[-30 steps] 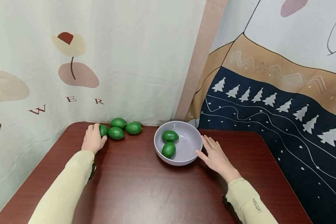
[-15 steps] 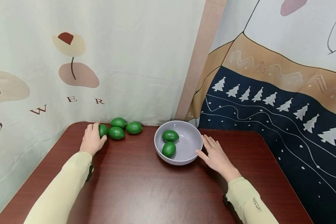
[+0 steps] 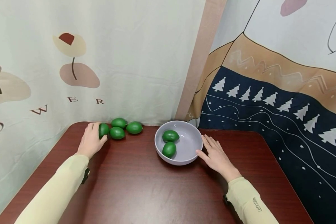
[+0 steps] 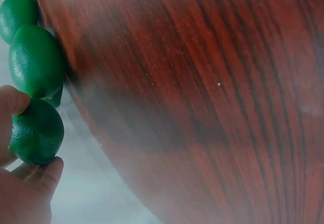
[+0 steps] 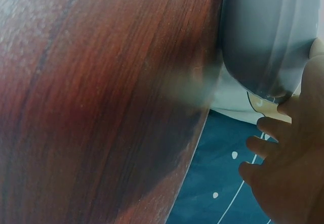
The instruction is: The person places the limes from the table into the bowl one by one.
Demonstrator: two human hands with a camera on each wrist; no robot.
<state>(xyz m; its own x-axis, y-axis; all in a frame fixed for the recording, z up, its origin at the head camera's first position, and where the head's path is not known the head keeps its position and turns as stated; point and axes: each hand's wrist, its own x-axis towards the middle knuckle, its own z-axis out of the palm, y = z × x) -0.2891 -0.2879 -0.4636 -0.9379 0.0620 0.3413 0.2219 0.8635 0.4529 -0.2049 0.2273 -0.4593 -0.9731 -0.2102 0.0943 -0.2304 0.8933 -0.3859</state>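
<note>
At the table's far left, my left hand grips a green lime between thumb and fingers; the left wrist view shows the same lime pinched from both sides. Just right of it lie three more limes: a near one, a back one and a right one. A grey-lavender bowl holds two limes, one behind the other. My right hand touches the bowl's right side with straight fingers, its thumb at the rim.
The dark red-brown wooden table has rounded far corners. A pale curtain hangs right behind its back edge. To the right is a navy cloth printed with white trees.
My left wrist and forearm have swung slightly left and down, while the fingers stay at the same lime. The right hand, the bowl and the other limes have not visibly moved.
</note>
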